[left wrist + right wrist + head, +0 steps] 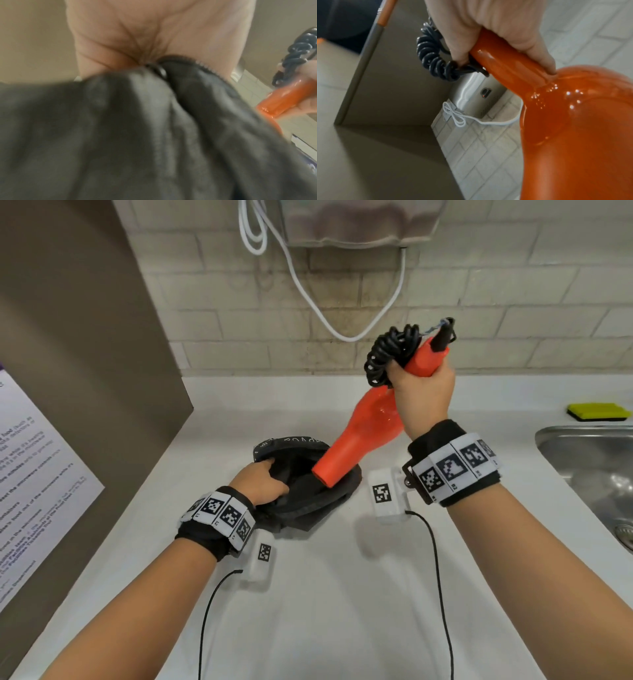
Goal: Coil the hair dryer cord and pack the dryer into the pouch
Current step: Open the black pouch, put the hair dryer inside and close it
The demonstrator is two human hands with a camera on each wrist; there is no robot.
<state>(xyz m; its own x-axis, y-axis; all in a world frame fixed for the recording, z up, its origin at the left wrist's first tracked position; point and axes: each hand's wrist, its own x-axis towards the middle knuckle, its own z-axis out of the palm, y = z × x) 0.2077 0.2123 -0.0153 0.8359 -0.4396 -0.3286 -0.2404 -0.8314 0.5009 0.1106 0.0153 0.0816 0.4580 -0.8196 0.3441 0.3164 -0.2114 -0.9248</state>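
An orange hair dryer (359, 433) tilts nozzle-down, its nozzle tip inside the mouth of a dark grey zip pouch (308, 498) on the white counter. My right hand (421, 392) grips the dryer's handle (508, 65) together with the coiled black cord (387, 354), which bunches beside the handle. My left hand (263, 481) holds the pouch's near rim and keeps the mouth spread. In the left wrist view the pouch fabric (137, 128) and its zipper (202, 65) fill the frame, pinched under the palm (154, 33).
A steel sink (589, 467) lies at the right, with a yellow sponge (597, 410) behind it. A brown cabinet side (85, 337) with a printed notice stands at the left. A wall unit (479, 97) with a white cable (322, 313) hangs above the counter.
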